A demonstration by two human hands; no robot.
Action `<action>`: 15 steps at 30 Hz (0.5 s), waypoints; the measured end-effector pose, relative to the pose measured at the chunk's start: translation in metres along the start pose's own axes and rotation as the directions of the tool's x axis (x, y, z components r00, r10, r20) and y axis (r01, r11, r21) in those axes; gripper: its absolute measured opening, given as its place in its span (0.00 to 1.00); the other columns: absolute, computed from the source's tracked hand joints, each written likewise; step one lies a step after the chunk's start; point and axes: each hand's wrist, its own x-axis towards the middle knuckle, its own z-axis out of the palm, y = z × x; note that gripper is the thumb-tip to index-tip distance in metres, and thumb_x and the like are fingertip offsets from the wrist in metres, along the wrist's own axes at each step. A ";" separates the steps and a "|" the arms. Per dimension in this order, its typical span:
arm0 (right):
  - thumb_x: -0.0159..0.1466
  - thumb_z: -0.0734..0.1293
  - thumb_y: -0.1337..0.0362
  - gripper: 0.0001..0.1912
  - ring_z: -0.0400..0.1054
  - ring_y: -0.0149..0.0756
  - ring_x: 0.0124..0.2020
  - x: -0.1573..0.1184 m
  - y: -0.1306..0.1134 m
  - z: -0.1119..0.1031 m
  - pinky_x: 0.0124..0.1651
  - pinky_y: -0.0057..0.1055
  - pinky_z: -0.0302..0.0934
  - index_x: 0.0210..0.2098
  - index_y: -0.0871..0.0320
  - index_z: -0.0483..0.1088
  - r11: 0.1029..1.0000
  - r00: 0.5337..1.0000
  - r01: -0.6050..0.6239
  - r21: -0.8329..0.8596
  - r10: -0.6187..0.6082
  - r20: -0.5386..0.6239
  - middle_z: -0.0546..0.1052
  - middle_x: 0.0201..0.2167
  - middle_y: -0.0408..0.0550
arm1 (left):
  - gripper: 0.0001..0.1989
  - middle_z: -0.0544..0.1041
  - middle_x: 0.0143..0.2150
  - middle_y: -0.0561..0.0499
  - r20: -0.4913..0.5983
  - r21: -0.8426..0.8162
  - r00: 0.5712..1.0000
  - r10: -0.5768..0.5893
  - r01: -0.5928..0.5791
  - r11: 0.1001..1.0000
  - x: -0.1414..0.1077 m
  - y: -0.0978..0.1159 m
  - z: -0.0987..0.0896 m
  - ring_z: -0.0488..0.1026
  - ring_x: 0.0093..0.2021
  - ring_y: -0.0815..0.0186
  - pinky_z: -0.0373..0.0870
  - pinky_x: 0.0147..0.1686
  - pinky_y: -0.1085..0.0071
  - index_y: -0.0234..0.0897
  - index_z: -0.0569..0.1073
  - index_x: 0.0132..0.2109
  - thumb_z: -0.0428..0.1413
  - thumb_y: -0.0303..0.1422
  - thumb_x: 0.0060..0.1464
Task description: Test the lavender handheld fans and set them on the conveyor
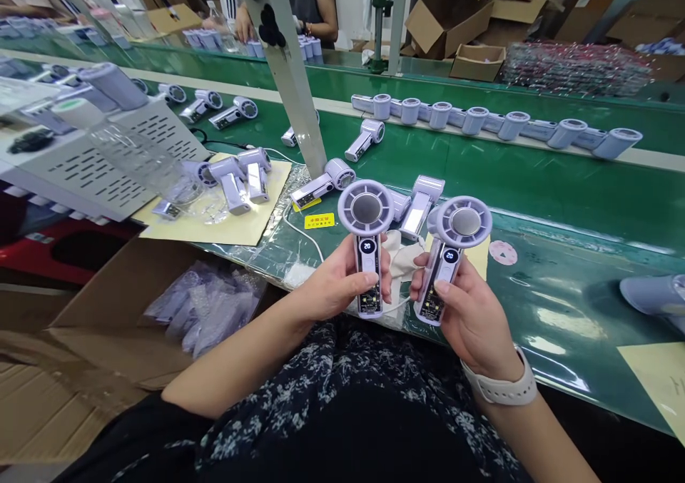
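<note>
My left hand [342, 280] is closed around the handle of a lilac handheld fan [368, 255], its thumb resting on the front. A second, matching handheld fan [452, 255] is gripped by my right hand [474, 308], thumb also on its front. Both fans stand nearly upright side by side, and each lit display reads 20. Under the displays, dark clear panels show circuit parts. Just behind them another lilac fan [422, 208] lies on the green bench, and one more fan [326, 182] lies to its left. White cloth [399, 258] shows between my hands.
A metal post [292, 69] rises from the bench. Fans stand in a row [475, 120] along the far belt. At left are a slotted metal box [133, 155] and a yellow sheet [262, 215] with fans; below, a carton [107, 326] holds plastic bags. A co-worker [315, 5] stands opposite.
</note>
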 end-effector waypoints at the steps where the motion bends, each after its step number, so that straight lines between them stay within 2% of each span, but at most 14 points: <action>1: 0.61 0.77 0.58 0.18 0.71 0.33 0.36 0.000 -0.001 0.000 0.40 0.31 0.70 0.48 0.54 0.74 1.000 1.000 0.002 -0.011 -0.002 0.020 0.76 0.40 0.45 | 0.23 0.71 0.42 0.53 0.007 -0.021 1.000 -0.002 0.002 1.000 0.000 0.001 0.000 0.76 0.35 0.68 0.77 0.36 0.68 0.39 0.64 0.54 0.66 0.36 0.58; 6: 0.60 0.78 0.59 0.20 0.71 0.33 0.36 0.002 0.000 0.001 0.40 0.30 0.70 0.50 0.53 0.73 0.996 0.999 0.043 -0.078 -0.042 0.008 0.77 0.42 0.45 | 0.23 0.72 0.41 0.53 -0.027 -0.058 1.000 -0.001 -0.001 0.998 0.002 0.003 0.001 0.76 0.34 0.68 0.78 0.33 0.69 0.38 0.65 0.53 0.67 0.34 0.55; 12: 0.65 0.72 0.57 0.11 0.70 0.33 0.33 0.002 0.006 0.001 0.35 0.30 0.70 0.45 0.54 0.74 0.997 0.999 0.029 -0.069 -0.030 -0.016 0.76 0.38 0.46 | 0.23 0.73 0.36 0.55 -0.182 -0.142 0.983 -0.034 0.008 0.990 0.004 -0.002 -0.003 0.74 0.29 0.69 0.76 0.28 0.70 0.38 0.66 0.50 0.67 0.38 0.53; 15: 0.65 0.72 0.57 0.12 0.70 0.34 0.33 0.002 0.007 0.001 0.36 0.31 0.70 0.46 0.54 0.75 0.996 1.000 0.019 -0.084 -0.017 0.022 0.77 0.37 0.46 | 0.23 0.73 0.36 0.55 -0.114 -0.106 0.993 -0.033 0.021 0.994 0.003 0.000 -0.003 0.75 0.30 0.69 0.77 0.30 0.69 0.38 0.65 0.50 0.67 0.39 0.54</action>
